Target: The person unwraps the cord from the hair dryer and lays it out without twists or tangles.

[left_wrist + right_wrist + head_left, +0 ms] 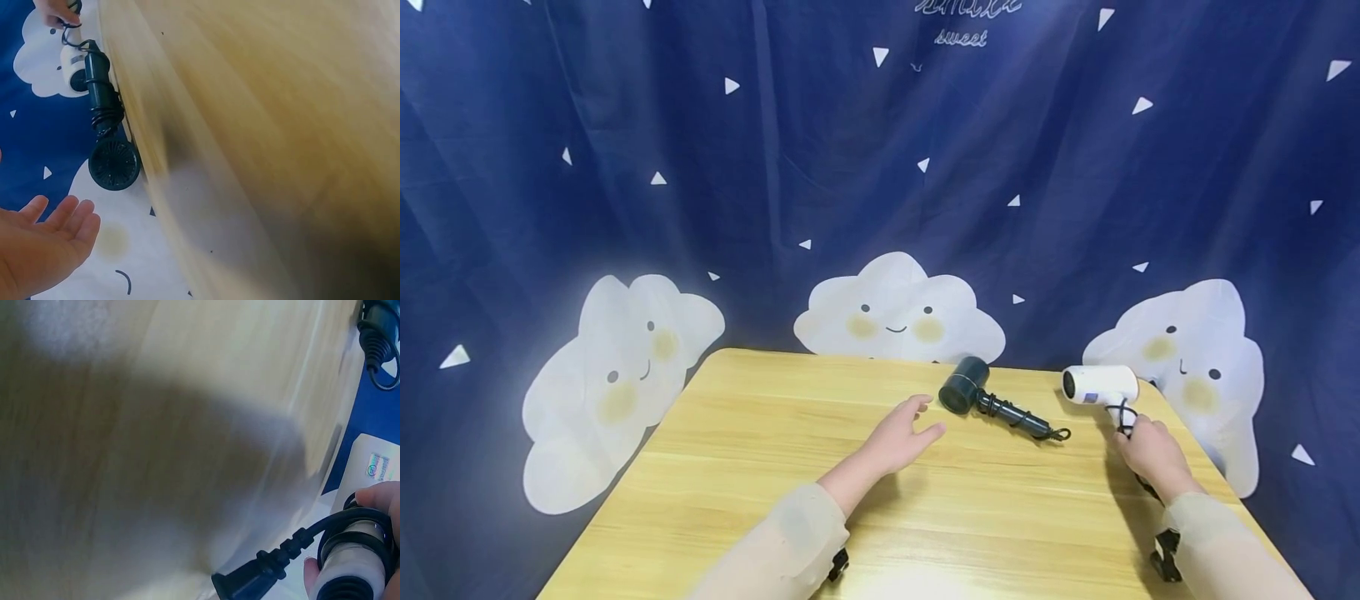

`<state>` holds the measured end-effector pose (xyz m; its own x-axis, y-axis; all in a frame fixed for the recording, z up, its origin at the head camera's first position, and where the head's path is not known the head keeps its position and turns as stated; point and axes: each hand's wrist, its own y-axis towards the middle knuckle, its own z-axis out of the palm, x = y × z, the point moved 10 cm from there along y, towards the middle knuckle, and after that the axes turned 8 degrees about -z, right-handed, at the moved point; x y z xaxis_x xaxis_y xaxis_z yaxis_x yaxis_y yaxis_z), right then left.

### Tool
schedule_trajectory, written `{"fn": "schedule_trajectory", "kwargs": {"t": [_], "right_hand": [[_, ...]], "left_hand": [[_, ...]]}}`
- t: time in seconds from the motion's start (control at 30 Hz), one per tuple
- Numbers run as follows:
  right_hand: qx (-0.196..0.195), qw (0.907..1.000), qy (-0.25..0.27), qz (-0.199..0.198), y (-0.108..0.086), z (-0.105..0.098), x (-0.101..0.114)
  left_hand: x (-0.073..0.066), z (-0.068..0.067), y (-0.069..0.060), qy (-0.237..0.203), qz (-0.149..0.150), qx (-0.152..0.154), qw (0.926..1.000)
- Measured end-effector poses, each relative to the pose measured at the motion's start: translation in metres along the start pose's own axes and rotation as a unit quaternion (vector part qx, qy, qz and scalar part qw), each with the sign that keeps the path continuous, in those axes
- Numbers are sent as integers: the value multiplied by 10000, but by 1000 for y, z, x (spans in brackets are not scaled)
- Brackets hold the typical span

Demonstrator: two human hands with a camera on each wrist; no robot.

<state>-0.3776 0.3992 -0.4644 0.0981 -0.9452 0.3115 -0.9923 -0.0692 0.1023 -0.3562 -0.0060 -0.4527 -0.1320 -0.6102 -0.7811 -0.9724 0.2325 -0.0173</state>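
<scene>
At the table's right side my right hand (pixel 1152 454) grips the handle of a white hair dryer (pixel 1102 384), whose black cord is wound round that handle. In the right wrist view the cord's black plug (pixel 250 578) sticks out beside the fingers. A dark green hair dryer (pixel 966 385) lies near the back edge, its handle wrapped in its own cord and pointing right. My left hand (pixel 898 435) is held over the table just left of this dark dryer, apart from it, fingers extended and thumb spread, holding nothing.
The light wooden table (pixel 760 433) has rounded back corners. Close behind it hangs a dark blue curtain (pixel 760 208) with white triangles and smiling clouds. Wrist cameras on black mounts sit under both sleeves.
</scene>
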Motion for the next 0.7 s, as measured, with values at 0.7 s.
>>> {"fn": "schedule_trajectory", "kwargs": {"t": [0.7], "right_hand": [[-235, 9982, -82, -540, -3, -21, 37]], "left_hand": [[-7, 17, 16, -790, -89, 80, 9968]]}}
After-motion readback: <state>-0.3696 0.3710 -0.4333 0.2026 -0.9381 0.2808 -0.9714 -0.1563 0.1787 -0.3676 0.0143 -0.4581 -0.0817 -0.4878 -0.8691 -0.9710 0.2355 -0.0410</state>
